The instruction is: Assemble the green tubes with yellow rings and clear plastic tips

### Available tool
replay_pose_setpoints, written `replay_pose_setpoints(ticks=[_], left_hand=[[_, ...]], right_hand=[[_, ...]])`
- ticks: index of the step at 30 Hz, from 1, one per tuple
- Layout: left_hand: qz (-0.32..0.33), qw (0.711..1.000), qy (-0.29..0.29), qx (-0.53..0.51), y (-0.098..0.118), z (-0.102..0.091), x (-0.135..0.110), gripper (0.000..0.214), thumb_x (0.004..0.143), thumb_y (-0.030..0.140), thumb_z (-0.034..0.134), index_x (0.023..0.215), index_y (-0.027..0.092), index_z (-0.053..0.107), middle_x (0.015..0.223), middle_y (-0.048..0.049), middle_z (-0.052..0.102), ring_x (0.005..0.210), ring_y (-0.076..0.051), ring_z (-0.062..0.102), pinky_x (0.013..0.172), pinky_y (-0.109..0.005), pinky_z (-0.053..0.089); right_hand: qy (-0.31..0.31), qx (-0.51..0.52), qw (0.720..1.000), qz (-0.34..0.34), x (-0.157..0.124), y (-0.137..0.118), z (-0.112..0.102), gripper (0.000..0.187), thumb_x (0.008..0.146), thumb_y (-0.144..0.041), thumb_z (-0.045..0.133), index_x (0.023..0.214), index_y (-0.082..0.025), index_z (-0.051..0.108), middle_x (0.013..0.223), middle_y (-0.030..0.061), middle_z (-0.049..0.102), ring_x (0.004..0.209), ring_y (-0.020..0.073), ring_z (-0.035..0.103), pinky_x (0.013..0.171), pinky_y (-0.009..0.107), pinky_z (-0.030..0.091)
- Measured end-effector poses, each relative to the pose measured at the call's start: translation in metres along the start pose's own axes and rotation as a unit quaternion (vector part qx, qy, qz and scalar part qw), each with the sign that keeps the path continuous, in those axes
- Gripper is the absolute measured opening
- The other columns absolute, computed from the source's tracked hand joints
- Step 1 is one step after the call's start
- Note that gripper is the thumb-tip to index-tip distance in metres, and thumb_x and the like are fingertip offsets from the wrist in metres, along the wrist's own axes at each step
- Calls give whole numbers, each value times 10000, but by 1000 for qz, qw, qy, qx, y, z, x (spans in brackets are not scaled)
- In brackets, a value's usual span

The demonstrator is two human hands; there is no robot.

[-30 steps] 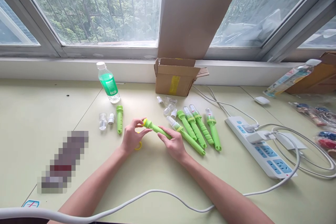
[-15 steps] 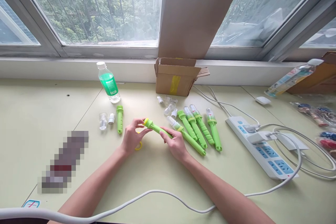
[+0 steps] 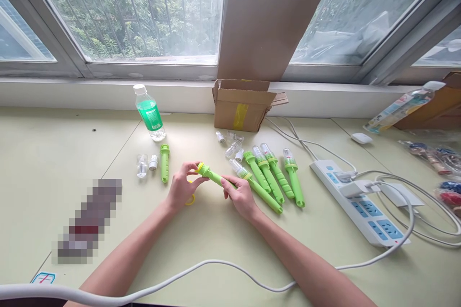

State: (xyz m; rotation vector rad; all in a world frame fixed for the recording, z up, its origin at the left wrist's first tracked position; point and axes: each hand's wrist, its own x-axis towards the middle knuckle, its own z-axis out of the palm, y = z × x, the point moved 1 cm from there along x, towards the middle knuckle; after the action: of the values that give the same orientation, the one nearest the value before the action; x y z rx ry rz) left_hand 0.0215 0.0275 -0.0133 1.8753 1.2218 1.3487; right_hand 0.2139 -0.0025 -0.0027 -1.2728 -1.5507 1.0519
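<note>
My right hand [image 3: 238,193] is closed round the lower part of a green plastic tube [image 3: 215,177], held tilted above the table. At its wide end sits a yellow ring [image 3: 200,167], pinched between the thumb and fingers of my left hand [image 3: 183,187]. A second yellow ring [image 3: 192,199] shows just beside my left hand, partly hidden by it. Right of my right hand lie several green tubes, most topped with clear caps, the nearest being a capped tube [image 3: 264,195]. On the left a bare green tube [image 3: 164,164] lies by a clear cap [image 3: 141,166] and a small white-and-clear piece [image 3: 153,162].
Several loose clear caps [image 3: 234,147] lie before a cardboard box [image 3: 243,108]. A green-labelled bottle [image 3: 150,114] stands at the back left. On the right are a power strip [image 3: 356,206] and cables. A white cable [image 3: 216,263] crosses in front, over my forearms. A pixelated object [image 3: 90,220] lies left.
My right hand's fingers have shifted slightly on the green tube. My left hand stays at the ring, and the other things have not moved.
</note>
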Motion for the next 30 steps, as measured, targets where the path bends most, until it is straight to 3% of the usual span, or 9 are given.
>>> replay_pose_setpoints(ticks=[3,8,13,19,24,27,30], left_hand=[[13,1000,10,8,0,1,-2,263,756,276,713,874,210,486,1087,-81,688,879,-222,702,692,-404,629],[17,1000,21,4,3,1,-4,281,747,297,722,898,215,500,1081,-84,692,844,-216,706,616,-362,630],[-4,1000,-21,1,7,0,-1,351,723,306,741,932,214,474,1112,-91,678,744,-198,716,453,-270,583],[22,1000,-3,1,5,1,-1,258,760,329,705,827,202,492,1088,-84,691,702,-181,716,531,-302,613],[10,1000,-3,-18,6,3,-2,288,763,302,704,936,213,492,1098,-85,676,716,-181,719,525,-298,618],[-8,1000,-12,-19,7,3,-2,306,765,292,702,969,218,485,1134,-89,657,742,-181,718,536,-299,621],[-4,999,-18,-36,9,3,-2,234,794,286,672,923,217,489,1172,-87,645,841,-192,710,671,-359,634]], right_hand=[[-18,-15,1000,-10,-1,-3,-1,366,893,-425,465,711,-164,647,507,-20,481,472,111,383,473,247,307],[-12,-45,998,-30,-2,-6,2,256,824,-409,579,769,-167,641,617,-5,535,556,130,443,536,249,340],[-11,-48,999,-23,-2,-3,4,275,841,-417,560,819,-161,657,630,-2,534,571,133,447,540,249,344],[-27,-28,999,-9,0,0,1,334,851,-444,535,680,-167,613,550,-15,489,514,119,426,484,240,321],[-29,-13,999,1,0,-2,0,428,863,-469,504,546,-182,528,481,-21,455,463,107,401,470,243,331],[-34,5,999,13,-1,-3,0,302,830,-472,558,751,-184,601,509,-30,516,464,122,473,467,237,375],[-37,27,999,27,-2,-4,0,315,778,-457,639,939,-199,556,561,-37,589,489,139,545,485,239,416]])
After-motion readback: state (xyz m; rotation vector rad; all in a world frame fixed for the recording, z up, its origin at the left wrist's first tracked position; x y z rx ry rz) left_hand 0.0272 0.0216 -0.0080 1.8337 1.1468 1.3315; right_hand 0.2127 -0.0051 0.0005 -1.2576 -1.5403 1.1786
